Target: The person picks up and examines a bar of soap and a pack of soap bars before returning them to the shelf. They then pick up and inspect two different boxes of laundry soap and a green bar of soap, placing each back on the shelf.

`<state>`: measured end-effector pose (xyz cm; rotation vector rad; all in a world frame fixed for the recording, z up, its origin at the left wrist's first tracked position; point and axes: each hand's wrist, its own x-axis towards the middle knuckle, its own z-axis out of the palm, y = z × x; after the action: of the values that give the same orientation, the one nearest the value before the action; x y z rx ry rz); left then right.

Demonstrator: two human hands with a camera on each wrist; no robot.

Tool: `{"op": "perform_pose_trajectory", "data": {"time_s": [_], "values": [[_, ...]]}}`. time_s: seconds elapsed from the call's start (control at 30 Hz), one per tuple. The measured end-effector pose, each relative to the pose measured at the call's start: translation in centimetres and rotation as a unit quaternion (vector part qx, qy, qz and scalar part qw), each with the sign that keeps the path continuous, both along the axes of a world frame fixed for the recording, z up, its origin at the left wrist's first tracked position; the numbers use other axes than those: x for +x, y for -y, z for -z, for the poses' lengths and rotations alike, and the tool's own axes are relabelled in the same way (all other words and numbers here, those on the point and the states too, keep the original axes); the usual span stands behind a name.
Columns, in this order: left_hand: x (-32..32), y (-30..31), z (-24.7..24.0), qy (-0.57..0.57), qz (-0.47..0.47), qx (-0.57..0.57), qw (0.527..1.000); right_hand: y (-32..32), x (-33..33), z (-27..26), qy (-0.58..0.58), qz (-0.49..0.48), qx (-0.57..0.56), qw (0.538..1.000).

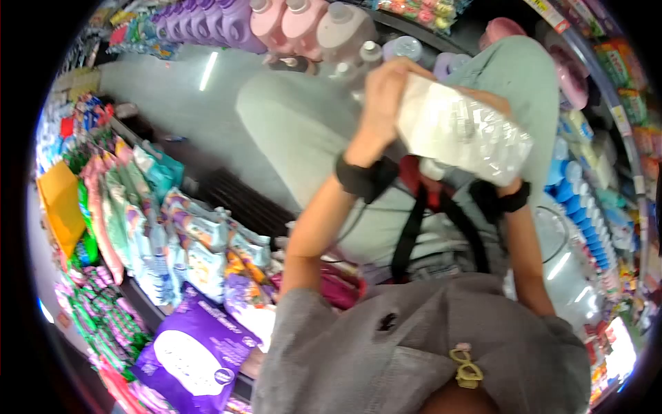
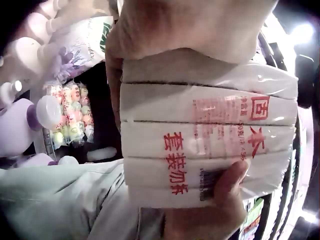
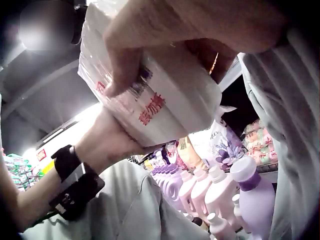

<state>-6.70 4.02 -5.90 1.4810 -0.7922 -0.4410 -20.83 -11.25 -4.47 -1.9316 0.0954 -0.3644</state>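
A plastic-wrapped bundle of white bars [image 1: 462, 127] is held up over the person's lap, tilted. Red characters and a barcode show through the clear wrap in the left wrist view. My left hand [image 1: 383, 96] grips one end, its back toward the camera in the head view. From the other end my right hand [image 3: 195, 25] holds the bundle, with its thumb pressed on the printed face near the barcode. Much of the right hand is behind the bundle in the head view.
Purple bottles [image 1: 234, 24] and pink bottles [image 1: 300, 24] line the far side. Hanging bags [image 1: 145, 228] and a purple package [image 1: 196, 352] lie left. Blue-capped items [image 1: 583, 214] stand on the right shelf. The person's knees [image 1: 289, 124] frame the bundle.
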Motion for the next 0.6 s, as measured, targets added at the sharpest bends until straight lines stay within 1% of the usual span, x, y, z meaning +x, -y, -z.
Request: {"op": "perform_pose_trajectory", "data": {"time_s": [0.03,0.07,0.1,0.13,0.17,0.2,0.23,0.27,0.3,0.33,0.37,0.4,0.47,0.5,0.57,0.6], "values": [[-1.0,0.4,-0.1,-0.047,-0.018,-0.055,0.997,0.5,-0.1,0.4,-0.079,-0.023,0.146,0.986],[-1.7,0.1,-0.1,-0.038,-0.023,-0.037,0.998,0.4,-1.9,3.1,0.001,-0.002,0.212,0.977],[-2.6,0.1,-0.1,-0.029,-0.025,-0.027,0.999,1.3,-3.1,3.2,0.018,0.013,0.026,0.999],[-3.6,-0.1,-0.1,-0.099,0.012,-0.049,0.994,2.1,-4.3,3.1,0.04,0.052,-0.159,0.985],[-4.6,-0.4,0.0,-0.171,0.044,-0.07,0.982,1.9,-5.0,3.3,-0.005,0.043,-0.04,0.998],[-5.6,-0.7,0.0,-0.242,0.071,-0.086,0.964,1.6,-5.5,3.2,-0.045,0.049,0.079,0.995],[-6.2,-0.7,-1.3,-0.255,0.094,-0.098,0.957,2.1,-5.6,3.0,-0.029,0.049,0.206,0.977],[-6.9,-0.7,-2.7,-0.269,0.116,-0.11,0.95,2.5,-5.6,2.8,-0.007,0.053,0.329,0.943],[-7.4,-0.5,-3.3,-0.2,0.144,-0.142,0.959,2.7,-5.5,2.5,0.012,0.056,0.388,0.92],[-7.6,-0.5,-2.2,-0.048,0.11,-0.1,0.988,2.8,-5.0,2.0,0.026,0.056,0.406,0.912],[-8.3,-0.6,-1.6,-0.097,0.086,-0.083,0.988,2.8,-4.6,1.5,0.036,0.052,0.41,0.91],[-8.6,-0.8,-1.5,-0.108,0.073,-0.054,0.99,3.0,-4.0,1.0,0.041,0.045,0.404,0.913],[-9.1,-1.1,-0.9,-0.051,0.028,-0.015,0.998,3.4,-2.6,0.4,0.048,0.027,0.382,0.923],[-9.3,-1.1,-0.4,0.019,0.0,-0.008,1.0,3.5,-1.9,0.1,0.05,0.017,0.371,0.927],[-9.3,-1.0,0.1,0.105,-0.046,-0.003,0.993,3.5,-0.6,-0.4,0.056,-0.004,0.351,0.935],[-9.2,-0.9,0.1,0.12,-0.064,-0.003,0.991,3.3,0.0,-0.7,0.059,-0.014,0.339,0.939]]}}
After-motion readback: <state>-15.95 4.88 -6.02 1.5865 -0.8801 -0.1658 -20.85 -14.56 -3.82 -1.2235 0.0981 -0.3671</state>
